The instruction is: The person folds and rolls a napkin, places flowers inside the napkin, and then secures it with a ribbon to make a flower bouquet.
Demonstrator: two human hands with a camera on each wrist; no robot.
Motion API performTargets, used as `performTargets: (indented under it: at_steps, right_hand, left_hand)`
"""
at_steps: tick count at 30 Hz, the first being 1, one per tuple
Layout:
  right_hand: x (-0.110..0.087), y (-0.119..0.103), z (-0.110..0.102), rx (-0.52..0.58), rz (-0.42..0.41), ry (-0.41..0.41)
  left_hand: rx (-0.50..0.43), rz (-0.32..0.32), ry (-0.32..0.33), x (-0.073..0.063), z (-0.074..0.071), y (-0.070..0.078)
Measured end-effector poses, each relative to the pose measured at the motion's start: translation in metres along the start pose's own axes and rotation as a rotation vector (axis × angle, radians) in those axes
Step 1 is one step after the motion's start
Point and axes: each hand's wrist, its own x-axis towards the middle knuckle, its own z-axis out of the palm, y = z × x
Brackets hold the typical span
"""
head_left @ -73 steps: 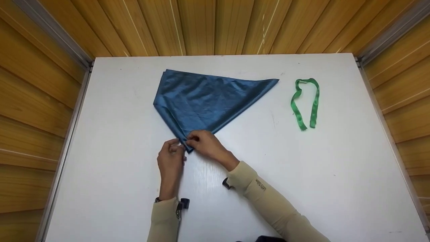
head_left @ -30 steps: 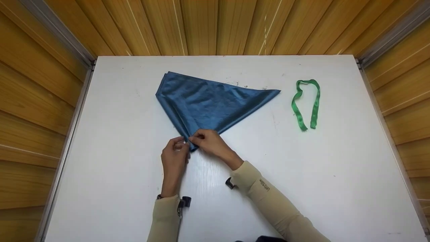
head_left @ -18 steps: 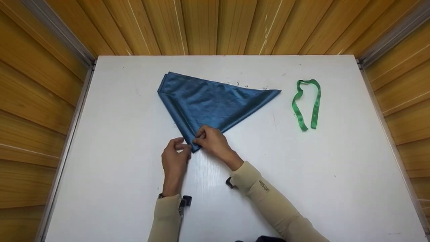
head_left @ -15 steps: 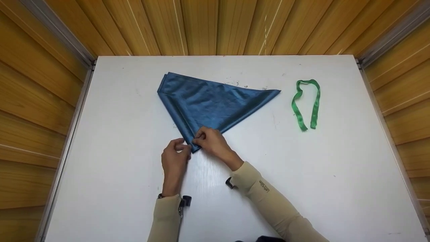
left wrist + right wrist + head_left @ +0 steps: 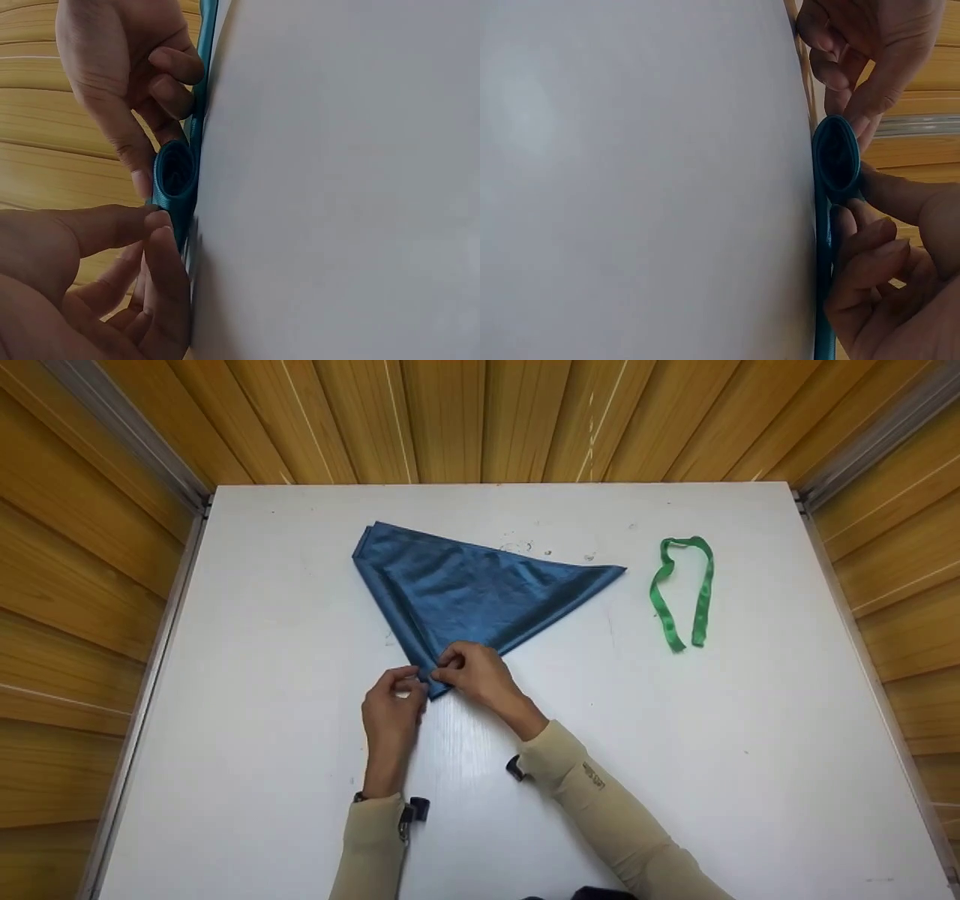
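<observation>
A shiny blue cloth [image 5: 472, 585] lies folded on the white table, with a pointed corner at the right. Its lower left edge is rolled up, and the hollow end of the roll [image 5: 177, 169] shows in the left wrist view. My left hand [image 5: 391, 712] pinches the cloth with thumb and forefinger at the outer side of the roll, near the lower tip. Close beside it, my right hand [image 5: 480, 675] pinches the cloth's inner side; in the right wrist view its thumb and forefinger meet just by the roll's open end [image 5: 838, 156].
A green ribbon [image 5: 703, 600] lies in a loose loop on the table [image 5: 675, 780], right of the cloth. Wood-patterned walls [image 5: 480, 420] stand behind the table and along both sides.
Over the frames, the cloth's left corner has shifted up and right as the lower left edge got rolled further in. Its right tip has moved down. Both hands have moved slightly right.
</observation>
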Motion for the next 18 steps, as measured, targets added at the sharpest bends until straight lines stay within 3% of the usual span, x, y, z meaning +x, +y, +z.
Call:
performTargets:
  at_steps: [5, 13, 18]
  right_hand:
    - [-0.0002, 0.0011, 0.0002, -0.052, -0.012, 0.048]
    - [-0.0027, 0.0032, 0.0022, 0.094, -0.041, -0.048]
    - [-0.0028, 0.0031, 0.0003, 0.040, -0.061, -0.032]
  left_hand:
    - [0.064, -0.040, 0.011, -0.0002, 0.0024, 0.0012]
    - [-0.100, 0.003, -0.033, -0.0012, 0.0024, -0.0005]
    - [-0.146, 0.006, -0.047, -0.0011, 0.0036, -0.0021]
